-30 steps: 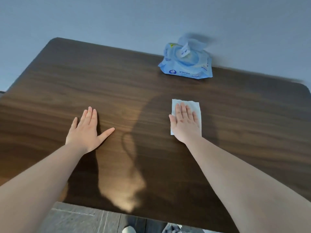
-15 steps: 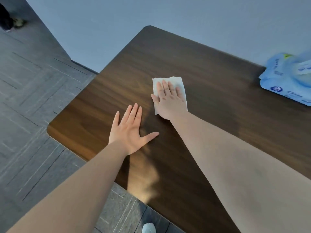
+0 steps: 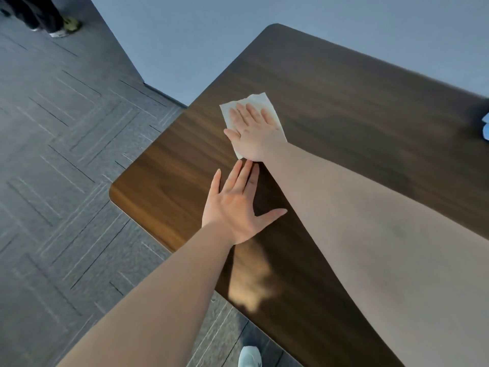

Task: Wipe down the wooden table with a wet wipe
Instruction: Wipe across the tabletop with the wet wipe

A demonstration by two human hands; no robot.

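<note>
The wipe (image 3: 250, 109) lies flat on the surface (image 3: 357, 107), pinned under the right hand (image 3: 255, 131), whose grip is no pinch at all: fingers spread wide and straight, palm pressing down. The wipe shows past the fingertips on the far side and along both sides of the hand, so it sits directly beneath the palm. Its long axis runs roughly with the fingers, toward the far edge.

The left hand (image 3: 234, 207) also rests flat and spread, holding nothing, on the near side of the right one. Its fingertips come just up to the right wrist, so the right hand is plainly the one on the wipe.

The wipe is close to the left edge, about midway between the near-left corner and the far-left corner. Toward that edge little room remains before the floor (image 3: 66, 154). To the right the surface runs open and bare, up to a blue pack (image 3: 485, 125) just showing at the frame's right side. A stroke to the right or toward the far edge has free room; one toward the near edge would meet the left hand.
</note>
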